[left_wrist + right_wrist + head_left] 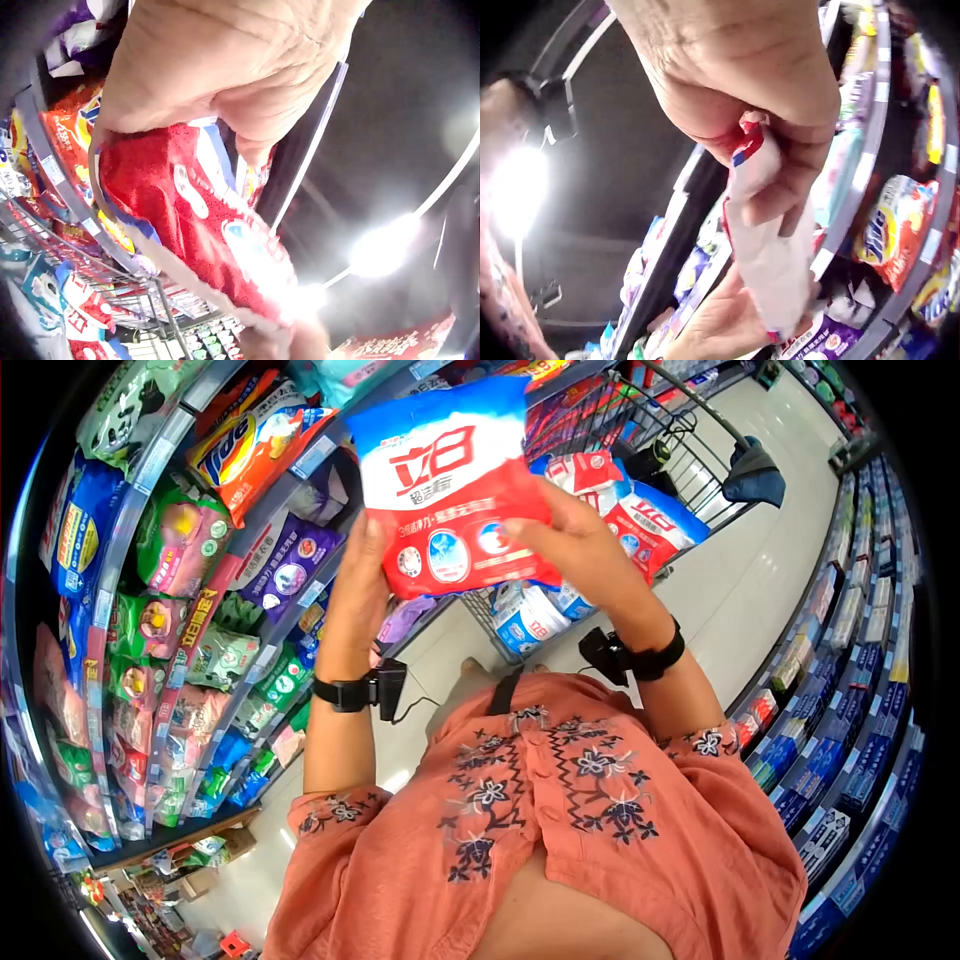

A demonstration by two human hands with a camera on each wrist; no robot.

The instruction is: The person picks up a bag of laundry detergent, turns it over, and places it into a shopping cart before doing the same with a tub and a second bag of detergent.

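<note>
Both hands hold up a red, white and blue bag of laundry detergent (pixel 455 490), its printed front facing the head camera. At its left side edge the left hand (pixel 362 575) grips it, thumb along the edge. The right hand (pixel 590 550) grips the right side, with its thumb over the red front and its fingers curled behind. In the right wrist view those fingers (pixel 776 199) press into the bag's pale back (pixel 772 270). The bag's red front (pixel 180 217) fills the middle of the left wrist view, below the left palm.
A wire shopping cart (pixel 690 480) stands beyond the bag, carrying similar detergent bags (pixel 650 525) and white-and-blue tubs (pixel 528 622). Shelves of bagged detergent, including an orange Tide bag (pixel 255 450), run along the left. Shelves of small boxes (pixel 800 730) line the right side of the aisle.
</note>
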